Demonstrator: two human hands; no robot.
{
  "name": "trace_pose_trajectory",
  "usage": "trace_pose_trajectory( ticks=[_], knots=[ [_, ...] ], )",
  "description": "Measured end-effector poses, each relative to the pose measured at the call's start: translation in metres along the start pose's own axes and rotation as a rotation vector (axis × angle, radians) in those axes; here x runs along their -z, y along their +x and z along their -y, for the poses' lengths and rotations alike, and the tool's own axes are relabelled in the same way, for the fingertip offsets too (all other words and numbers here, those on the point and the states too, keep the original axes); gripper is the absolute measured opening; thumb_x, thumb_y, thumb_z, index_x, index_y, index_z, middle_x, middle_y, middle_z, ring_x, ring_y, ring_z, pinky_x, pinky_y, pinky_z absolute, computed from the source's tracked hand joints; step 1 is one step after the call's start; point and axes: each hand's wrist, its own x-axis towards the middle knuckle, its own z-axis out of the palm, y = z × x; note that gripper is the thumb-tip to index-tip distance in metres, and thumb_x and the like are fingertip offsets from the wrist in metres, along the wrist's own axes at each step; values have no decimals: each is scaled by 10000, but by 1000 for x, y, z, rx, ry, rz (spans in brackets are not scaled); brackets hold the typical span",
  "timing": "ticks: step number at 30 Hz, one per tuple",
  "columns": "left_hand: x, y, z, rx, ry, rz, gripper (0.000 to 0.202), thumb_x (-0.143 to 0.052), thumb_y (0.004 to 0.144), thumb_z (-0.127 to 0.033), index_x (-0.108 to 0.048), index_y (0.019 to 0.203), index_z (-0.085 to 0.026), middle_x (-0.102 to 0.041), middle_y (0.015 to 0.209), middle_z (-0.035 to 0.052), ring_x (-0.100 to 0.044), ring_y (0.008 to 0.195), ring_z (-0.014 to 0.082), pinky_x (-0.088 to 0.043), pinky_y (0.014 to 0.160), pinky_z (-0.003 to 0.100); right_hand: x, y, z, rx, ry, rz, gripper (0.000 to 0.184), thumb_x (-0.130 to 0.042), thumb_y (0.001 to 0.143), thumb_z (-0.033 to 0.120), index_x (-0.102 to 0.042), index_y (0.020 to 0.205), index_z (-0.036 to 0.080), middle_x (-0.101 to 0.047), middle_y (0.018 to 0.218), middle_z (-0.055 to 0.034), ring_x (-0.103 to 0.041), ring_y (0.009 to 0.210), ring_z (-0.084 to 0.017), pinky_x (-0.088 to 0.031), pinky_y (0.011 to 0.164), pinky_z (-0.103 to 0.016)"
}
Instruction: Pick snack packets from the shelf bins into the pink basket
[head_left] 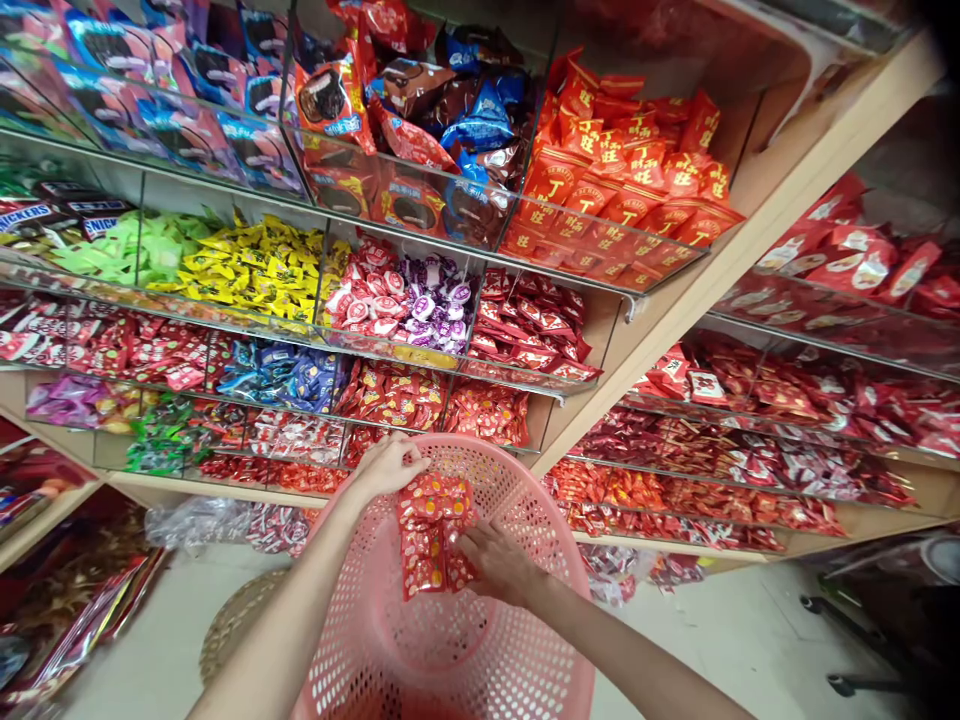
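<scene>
A pink perforated plastic basket (559,500) is in front of me, below the candy shelves. My left hand (390,466) lies over its far left rim with the fingers curled, gripping the basket. Inside the basket's opening, my right hand (499,562) is closed on the right side of a bunch of red candy packets (424,555) with yellow and pale spots. These packets hang above the basket's bottom, and their upper end comes close to my left fingertips. The right thumb and part of its grip are hidden.
Behind the basket, tiered clear-fronted shelves hold yellow candies (247,265), purple candies (439,305) and large red packets (600,190). A slanting wooden post (675,290) divides the racks. A woven round stool (232,620) stands at left, plastic bags (199,525) under the shelf, and dark chair legs (855,630) at right.
</scene>
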Motion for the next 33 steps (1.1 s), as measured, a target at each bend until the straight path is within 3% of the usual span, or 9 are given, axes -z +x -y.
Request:
trace_pose_trajectory(
  ticks=[6,11,17,22,26,30,33],
  knots=[
    [2,-1,-3,16,-12,2,283,-506,781,-484,-647,720,-247,-599,990,4,-565,950,194,-406,829,302,25,-6,-26,-69,242,-36,378,-678,714,395,-509,989,199,-589,967,-46,-505,909,-207,-372,783,-314],
    [2,-1,-4,20,-5,5,294,-501,777,-500,-645,728,-249,-600,996,8,-568,952,203,-407,830,312,25,19,-39,-141,440,-157,369,-672,727,372,-497,1009,212,-585,1006,-35,-504,939,-196,-380,801,-320],
    [2,-2,-3,9,-2,-10,294,-494,778,-499,-647,717,-256,-601,974,8,-570,950,201,-412,829,302,21,64,-42,-310,354,-314,333,-624,781,346,-494,1060,218,-584,1059,-55,-488,1019,-220,-375,848,-360],
    [2,-2,-3,2,2,-15,297,-489,786,-496,-647,713,-255,-601,963,6,-568,947,190,-409,835,293,13,65,-42,-311,190,-346,263,-504,858,302,-485,1090,180,-564,1079,-92,-484,1024,-230,-378,855,-350],
    [2,-1,-3,7,2,-11,292,-498,783,-493,-645,707,-253,-601,971,6,-568,948,194,-410,830,300,6,39,-45,-348,160,-228,181,-398,856,148,-517,991,162,-590,954,-81,-529,915,-191,-402,799,-305],
    [1,0,-2,5,2,-6,295,-499,782,-495,-647,708,-252,-601,975,6,-570,942,196,-410,813,299,-6,15,-45,-199,129,16,350,-496,763,137,-498,1111,166,-578,1069,-95,-521,1006,-211,-412,825,-324],
    [-1,0,0,-9,6,-14,294,-498,781,-498,-645,707,-255,-598,959,3,-572,924,190,-410,805,295,-17,10,-40,-203,21,119,542,-602,681,160,-456,1203,149,-545,1160,-130,-491,1083,-264,-406,871,-373]
  ],
)
